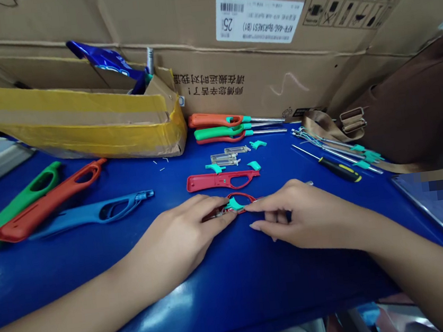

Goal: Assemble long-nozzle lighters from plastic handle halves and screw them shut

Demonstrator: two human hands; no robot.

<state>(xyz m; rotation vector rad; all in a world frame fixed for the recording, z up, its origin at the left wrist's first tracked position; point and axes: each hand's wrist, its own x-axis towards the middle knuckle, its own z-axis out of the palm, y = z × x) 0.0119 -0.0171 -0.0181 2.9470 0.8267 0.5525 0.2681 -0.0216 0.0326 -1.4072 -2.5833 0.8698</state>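
Observation:
My left hand (188, 225) is closed on a red lighter shell half (242, 196) lying on the blue table, its fingers covering most of the handle. A teal trigger (234, 204) sits in that shell, by my left fingertips. My right hand (297, 216) touches the shell's right part beside the trigger with its index fingertip; its thumb stands apart below. Just behind lies another red lighter shell half (203, 182), hollow side up, with loose teal triggers (254, 166) near it. Clear fuel tanks (224, 159) rest farther back.
Assembled lighters (220, 132) lie at the back against a large cardboard box (195, 41). Green, red and blue shells (55, 198) are at left, below a yellow-taped carton (121, 129). A screwdriver (340, 169) and metal lighter tubes (351, 159) lie right, near a tablet-like object (430, 206).

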